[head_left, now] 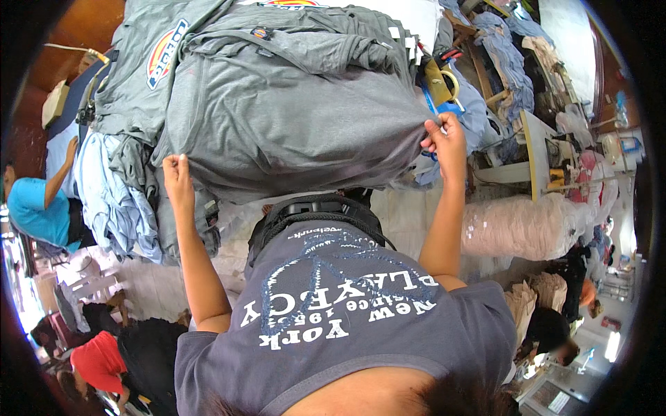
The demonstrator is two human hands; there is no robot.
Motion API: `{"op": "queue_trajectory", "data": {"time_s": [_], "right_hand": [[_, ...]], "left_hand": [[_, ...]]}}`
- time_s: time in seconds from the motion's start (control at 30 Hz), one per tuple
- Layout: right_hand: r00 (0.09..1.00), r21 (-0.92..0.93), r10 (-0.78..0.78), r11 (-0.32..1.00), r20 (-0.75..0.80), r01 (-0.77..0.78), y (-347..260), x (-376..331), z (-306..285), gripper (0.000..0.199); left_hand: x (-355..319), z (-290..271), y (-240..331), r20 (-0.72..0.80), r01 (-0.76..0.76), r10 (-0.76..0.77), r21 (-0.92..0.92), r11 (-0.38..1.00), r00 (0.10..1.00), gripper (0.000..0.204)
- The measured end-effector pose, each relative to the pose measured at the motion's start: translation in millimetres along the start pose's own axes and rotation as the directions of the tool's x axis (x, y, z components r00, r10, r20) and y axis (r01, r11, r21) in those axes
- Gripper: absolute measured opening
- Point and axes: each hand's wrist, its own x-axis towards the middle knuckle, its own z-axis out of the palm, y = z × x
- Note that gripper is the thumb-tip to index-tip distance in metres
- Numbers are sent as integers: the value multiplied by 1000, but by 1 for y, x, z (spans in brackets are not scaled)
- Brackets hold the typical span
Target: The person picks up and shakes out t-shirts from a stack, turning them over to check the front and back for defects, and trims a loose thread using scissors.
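At the far left a person in a light blue shirt (28, 208) is seen with one arm raised, and below, near the lower left, another person in a red top (97, 362) is bent over. A heap of pale blue garments (111, 191) hangs beside the left end of the bench (409, 208), whose white front shows below the load.

The left hand (177, 172) is closed into a fist, its fingers pinching the lower left hem of the grey garment stack (291, 104). The stack is laid across the bench with its long axis running left to right. Its folded lower edge faces the person, and its collars and labels are turned toward the far side. A second grey shirt with an oval patch (165, 54) lies at the stack's left far corner, tilted.

The right hand (444, 142) is likewise curled shut, gripping the stack's right lower corner at the bench's right edge. Just beyond it a tan and blue bundle of tools (444, 87) is seen, and further right a wooden rack with blue clothing (510, 62). A wrapped pale pink roll (527, 225) lies below the right end.
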Motion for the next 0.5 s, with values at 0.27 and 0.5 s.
{"op": "queue_trajectory", "data": {"time_s": [0.27, 0.5], "right_hand": [[789, -428, -259, 724, 558, 540, -48, 46, 72, 26], [356, -435, -934, 321, -1, 841, -54, 210, 110, 40]], "left_hand": [[14, 19, 26, 21, -148, 149, 324, 934, 989, 50], [22, 25, 24, 73, -170, 156, 276, 946, 985, 41]]}}
